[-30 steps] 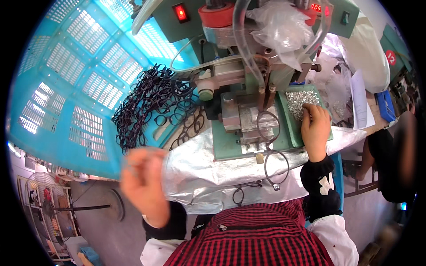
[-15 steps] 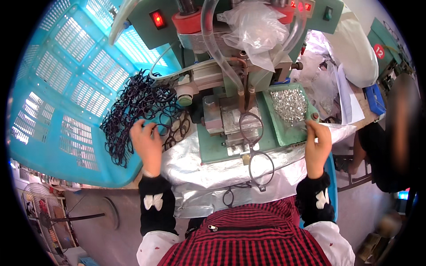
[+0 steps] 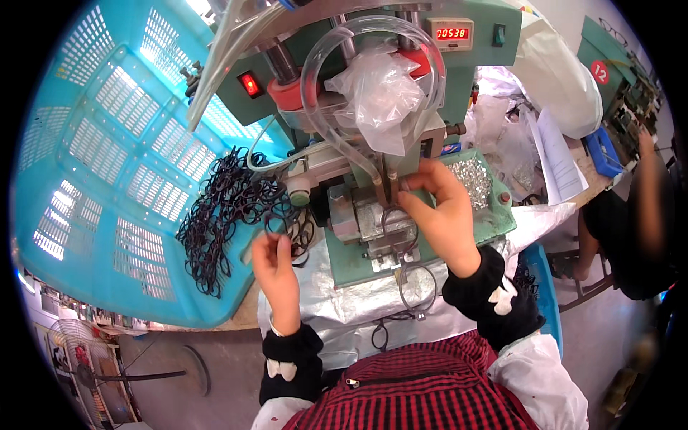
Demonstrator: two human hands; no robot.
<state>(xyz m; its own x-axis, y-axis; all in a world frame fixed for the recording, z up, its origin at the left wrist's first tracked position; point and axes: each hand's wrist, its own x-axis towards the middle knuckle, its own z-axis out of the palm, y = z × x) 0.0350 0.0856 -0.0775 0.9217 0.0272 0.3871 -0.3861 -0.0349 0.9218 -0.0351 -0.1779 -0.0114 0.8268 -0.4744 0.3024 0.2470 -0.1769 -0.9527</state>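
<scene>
A dark eyeglass frame (image 3: 434,282) hangs over the front of the press bed (image 3: 369,218), one ring under the press tips and the other toward me. My right hand (image 3: 446,211) is at the press tips, thumb and forefinger pinched together beside the frame's upper ring. Anything between those fingertips is too small to make out. To the left, my left hand (image 3: 278,281) is raised with curled fingers at the near edge of a heap of dark eyeglass frames (image 3: 233,197). One ring of the heap shows just above its fingertips; whatever they grip is hidden.
The heap lies in a tipped blue plastic basket (image 3: 115,179). A green tray (image 3: 494,223) of small shiny metal pieces (image 3: 471,180) sits right of the press. Clear hoses and a plastic bag (image 3: 380,93) hang above. Another person's arm (image 3: 643,215) is at far right.
My right hand has moved from the tray's right edge leftward to the press tips. My left hand stays by the heap, with fingers drawn closer together. The view has shifted slightly.
</scene>
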